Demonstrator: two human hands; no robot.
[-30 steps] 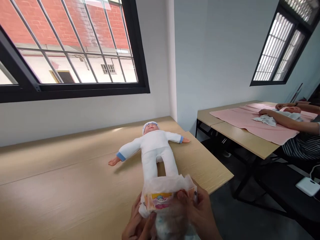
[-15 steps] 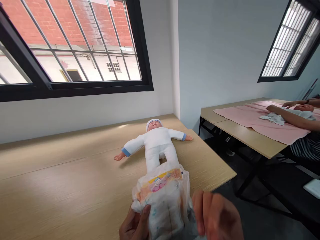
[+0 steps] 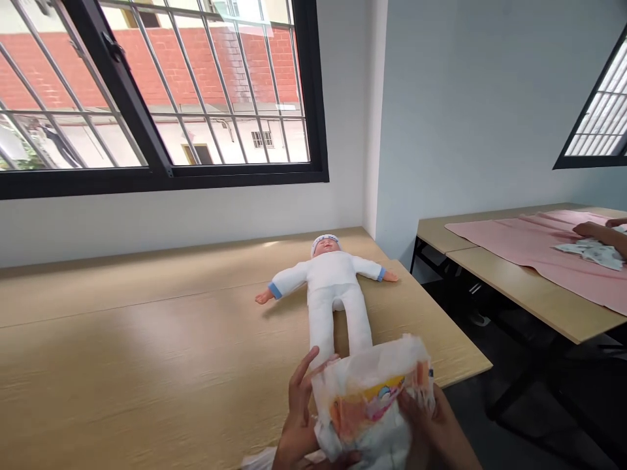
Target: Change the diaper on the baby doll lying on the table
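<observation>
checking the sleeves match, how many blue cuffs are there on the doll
2. The left-hand cuff is at the wrist of the doll's arm on the picture's left; the right-hand cuff is at the opposite wrist. Both wrists are in plain view.

From my seat I see a pale wood table [image 3: 161,365] along the wall, a thin seam crossing its top. A doll [image 3: 330,274] in white clothes lies face up on it, head toward the wall, arms spread, blue cuffs at both wrists; its lower legs are hidden from me. At the bottom edge of my view I get a bit of something white [image 3: 258,459], too cropped to identify. To the right, apart, a second table [image 3: 539,294] carries a pink cloth [image 3: 514,245], with a crumpled patterned white cloth [image 3: 592,252] on top.
</observation>
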